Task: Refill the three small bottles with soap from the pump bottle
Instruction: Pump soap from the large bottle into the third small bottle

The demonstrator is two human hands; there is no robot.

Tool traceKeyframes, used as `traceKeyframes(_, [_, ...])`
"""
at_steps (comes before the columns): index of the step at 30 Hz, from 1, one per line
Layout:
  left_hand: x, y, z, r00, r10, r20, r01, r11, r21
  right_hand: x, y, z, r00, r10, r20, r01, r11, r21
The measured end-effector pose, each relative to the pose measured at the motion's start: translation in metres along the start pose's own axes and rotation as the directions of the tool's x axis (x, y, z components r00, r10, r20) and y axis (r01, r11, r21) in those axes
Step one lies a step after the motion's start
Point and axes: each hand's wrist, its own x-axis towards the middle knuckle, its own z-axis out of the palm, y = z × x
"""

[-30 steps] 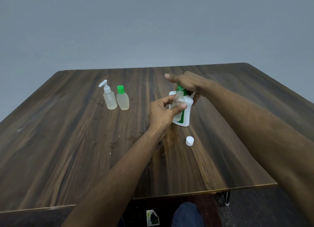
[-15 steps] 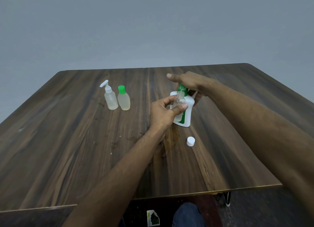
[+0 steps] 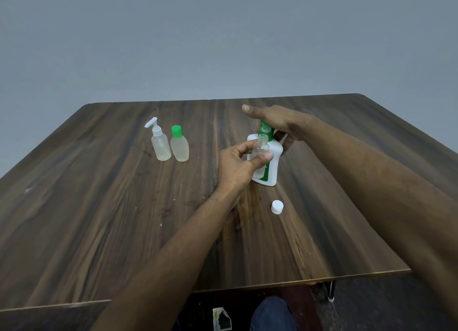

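A white pump bottle (image 3: 272, 173) with a green pump head stands right of the table's middle. My right hand (image 3: 277, 122) lies over the pump head, its fingers curled down the bottle's far side. My left hand (image 3: 235, 167) pinches a small clear bottle (image 3: 260, 147), uncapped, upright against the front of the pump bottle with its mouth just under the green head. The nozzle tip is hidden. Its white cap (image 3: 277, 206) lies on the table nearer to me. Two more small bottles stand to the left: one with a white pump top (image 3: 159, 146), one with a green cap (image 3: 180, 148).
The dark wooden table (image 3: 99, 206) has a wet-looking smear in front of the pump bottle. Its near edge runs across the bottom of the view, with a knee and a floor below it. A plain grey wall is behind.
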Motion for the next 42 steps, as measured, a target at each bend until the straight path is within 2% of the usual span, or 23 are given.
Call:
traceKeyframes(7, [0.0006,-0.0003,-0.0006,1.000,0.003,0.003,-0.003,1.000,-0.003,0.0017,0.0027,0.0049,0.998,-0.029,-0.058,0.028,0.999,-0.019])
traceKeyframes(15, [-0.0002,0.0010,0.0004,1.000,-0.005,0.005,0.005,1.000,-0.003,-0.0034,-0.0037,-0.0025,1.000,0.008,0.028,-0.008,1.000,-0.009])
traceKeyframes(24, [0.0004,0.0011,-0.0007,1.000,-0.003,0.005,0.002,1.000,0.007,0.0022,0.0018,0.0049,0.999,-0.010,-0.043,0.009,1.000,-0.012])
traceKeyframes(31, [0.0005,0.0007,-0.0004,1.000,0.008,0.012,-0.008,1.000,0.001,-0.0041,-0.0029,-0.0025,1.000,0.002,0.031,-0.003,1.000,0.007])
traceKeyframes(38, [0.0003,0.0004,0.0001,1.000,0.004,0.009,-0.004,1.000,-0.006,0.0043,0.0031,0.0049,0.998,-0.015,-0.059,0.014,1.000,-0.017])
traceKeyframes(42, [0.0003,0.0000,-0.0001,1.000,0.001,0.011,-0.001,1.000,-0.002,0.0006,0.0015,0.0046,0.999,-0.011,-0.044,0.011,1.000,0.012])
